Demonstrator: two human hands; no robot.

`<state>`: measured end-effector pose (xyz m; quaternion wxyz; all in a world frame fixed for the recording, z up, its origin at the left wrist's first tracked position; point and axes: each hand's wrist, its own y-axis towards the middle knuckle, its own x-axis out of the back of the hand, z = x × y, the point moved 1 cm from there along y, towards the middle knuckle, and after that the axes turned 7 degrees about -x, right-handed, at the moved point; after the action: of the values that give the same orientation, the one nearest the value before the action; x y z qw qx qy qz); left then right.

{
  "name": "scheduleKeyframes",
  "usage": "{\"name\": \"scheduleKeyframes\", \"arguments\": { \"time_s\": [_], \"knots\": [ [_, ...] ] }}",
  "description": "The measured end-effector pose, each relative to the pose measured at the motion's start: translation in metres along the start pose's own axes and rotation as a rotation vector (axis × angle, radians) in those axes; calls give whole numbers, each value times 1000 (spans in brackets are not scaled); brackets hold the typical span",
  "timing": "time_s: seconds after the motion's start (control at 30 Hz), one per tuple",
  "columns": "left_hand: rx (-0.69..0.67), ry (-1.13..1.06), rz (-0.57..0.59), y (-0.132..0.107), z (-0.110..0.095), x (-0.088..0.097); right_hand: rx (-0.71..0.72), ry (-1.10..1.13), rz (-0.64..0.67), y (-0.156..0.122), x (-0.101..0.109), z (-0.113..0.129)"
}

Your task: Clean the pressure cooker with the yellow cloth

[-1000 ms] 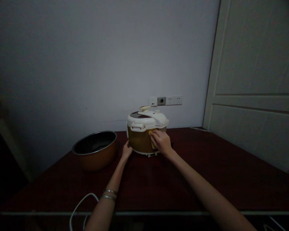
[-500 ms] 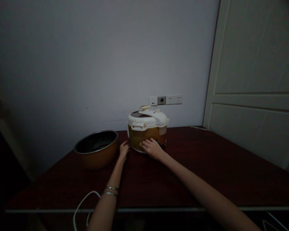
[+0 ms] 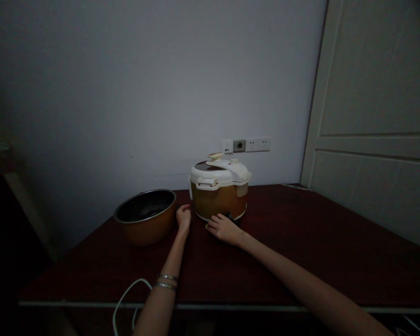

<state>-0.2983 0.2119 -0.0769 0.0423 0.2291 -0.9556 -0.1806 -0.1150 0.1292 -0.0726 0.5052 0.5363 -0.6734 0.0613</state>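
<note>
A pressure cooker (image 3: 219,198) with a white lid and gold-brown body stands upright on the dark red table, lid on. My left hand (image 3: 184,216) is beside its lower left side, holding nothing that I can see; its fingers are loosely bent and apart. Low in front of the cooker is my right hand (image 3: 224,229), its fingers bent together. A small yellowish bit shows at its fingertips, too small to name. A black part (image 3: 233,218) at the cooker's base is half hidden behind this hand. Left of my left hand sits a brown pot (image 3: 149,229) with a dark inside.
The table (image 3: 283,270) meets a pale wall with sockets (image 3: 252,145) behind the cooker. A panelled white door (image 3: 371,186) stands on the right. A white cable (image 3: 126,294) loops over the front edge near my left forearm.
My right hand has moved down from the cooker's front to near its base. The left hand stays beside the cooker. The whole view has shifted slightly.
</note>
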Motion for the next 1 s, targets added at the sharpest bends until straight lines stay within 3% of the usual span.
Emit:
{"name": "scheduleKeyframes", "arguments": {
  "time_s": [0.13, 0.27, 0.37, 0.47, 0.7, 0.87, 1.0],
  "knots": [
    [-162, -49, -37, -10, -25, -6, -104, 100, -200, -2, 36, -6],
    [-259, -180, -110, -11, -53, -12, -285, 246, -482, -1, 70, -29],
    [-315, -280, -173, -3, -78, -16, -451, 354, -648, 2, 85, -51],
    [-372, -302, -178, 10, -105, -20, -547, 406, -724, 10, 91, -72],
    [-393, -349, -142, 47, -150, -32, -558, 423, -636, 44, 92, -94],
    [-344, -447, -48, 56, -151, -46, -528, 401, -563, 42, 91, -84],
    [-322, -500, -3, 55, -148, -54, -422, 405, -428, 30, 104, -81]
  ]
}}
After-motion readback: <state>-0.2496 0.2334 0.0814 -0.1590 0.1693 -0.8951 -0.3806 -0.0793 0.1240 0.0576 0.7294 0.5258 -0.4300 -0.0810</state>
